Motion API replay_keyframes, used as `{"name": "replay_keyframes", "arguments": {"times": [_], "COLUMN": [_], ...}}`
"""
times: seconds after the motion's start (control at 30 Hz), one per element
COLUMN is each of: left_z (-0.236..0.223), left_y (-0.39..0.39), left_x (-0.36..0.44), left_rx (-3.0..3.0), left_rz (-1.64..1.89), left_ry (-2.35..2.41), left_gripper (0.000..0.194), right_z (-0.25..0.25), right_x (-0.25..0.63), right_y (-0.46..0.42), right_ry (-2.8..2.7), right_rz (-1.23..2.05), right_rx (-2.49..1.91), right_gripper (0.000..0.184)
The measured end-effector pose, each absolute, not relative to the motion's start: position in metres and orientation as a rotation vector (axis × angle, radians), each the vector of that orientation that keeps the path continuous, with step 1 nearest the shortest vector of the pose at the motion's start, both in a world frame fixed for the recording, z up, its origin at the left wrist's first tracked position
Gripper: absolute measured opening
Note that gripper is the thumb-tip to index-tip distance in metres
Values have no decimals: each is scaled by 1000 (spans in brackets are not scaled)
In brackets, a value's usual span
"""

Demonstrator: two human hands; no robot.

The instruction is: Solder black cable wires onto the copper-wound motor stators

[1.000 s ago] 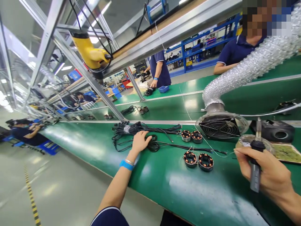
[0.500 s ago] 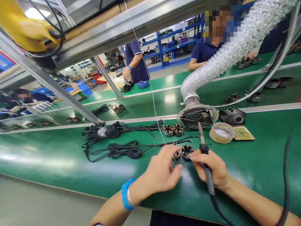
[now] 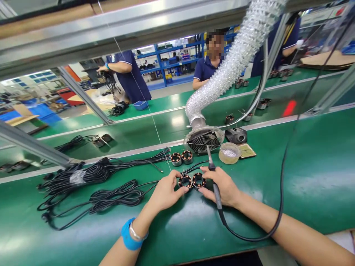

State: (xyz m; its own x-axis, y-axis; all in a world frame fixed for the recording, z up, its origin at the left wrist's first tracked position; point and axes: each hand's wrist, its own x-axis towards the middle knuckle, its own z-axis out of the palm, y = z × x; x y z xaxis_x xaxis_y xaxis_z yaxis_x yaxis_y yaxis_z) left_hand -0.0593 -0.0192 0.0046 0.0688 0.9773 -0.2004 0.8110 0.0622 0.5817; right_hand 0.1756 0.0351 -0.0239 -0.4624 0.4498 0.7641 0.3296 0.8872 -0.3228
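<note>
Your left hand (image 3: 166,192) rests on the green surface (image 3: 305,166) with its fingers closed against the left-hand one of two copper-wound stator cores (image 3: 185,181), which sit side by side just in front of the round extraction fan (image 3: 202,141). Your right hand (image 3: 225,187) is wrapped around the soldering iron (image 3: 213,177), with its fingertips touching the right-hand core (image 3: 199,180) and the iron's tip pointing up toward the fan. Keep the pinch on the left core firm so it does not slide, and brace the heel of your right hand on the surface before tilting the iron down. Work on the fan side of the cores, so that fumes are likely drawn into the grille. Watch the iron's cord (image 3: 280,192), which loops around your right forearm; give it slack so it does not tug the tip. Two more cores (image 3: 182,157) stand just left of the fan, and the black cable bundles (image 3: 91,181) lie well to the left of it; keep the hot tip away from those leads. The tin (image 3: 229,152) sits just right of the fan.
</note>
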Motion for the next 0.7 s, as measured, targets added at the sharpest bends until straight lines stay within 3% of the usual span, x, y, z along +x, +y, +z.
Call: {"name": "replay_keyframes", "arguments": {"times": [0.27,0.47,0.7], "left_z": [-17,-26,-14], "left_y": [-20,-20,-2], "left_x": [-55,-67,-99], "left_rx": [1725,1470,1091], "left_rz": [596,947,1385], "left_ry": [1786,1779,1779], "left_gripper": [53,56,55], "right_z": [4,-4,-20], "right_x": [298,357,337], "right_y": [100,227,342], "right_ry": [-1645,-1691,-1771], "right_rz": [-151,48,260], "right_rx": [-981,-1560,-1798], "right_gripper": [23,25,43]}}
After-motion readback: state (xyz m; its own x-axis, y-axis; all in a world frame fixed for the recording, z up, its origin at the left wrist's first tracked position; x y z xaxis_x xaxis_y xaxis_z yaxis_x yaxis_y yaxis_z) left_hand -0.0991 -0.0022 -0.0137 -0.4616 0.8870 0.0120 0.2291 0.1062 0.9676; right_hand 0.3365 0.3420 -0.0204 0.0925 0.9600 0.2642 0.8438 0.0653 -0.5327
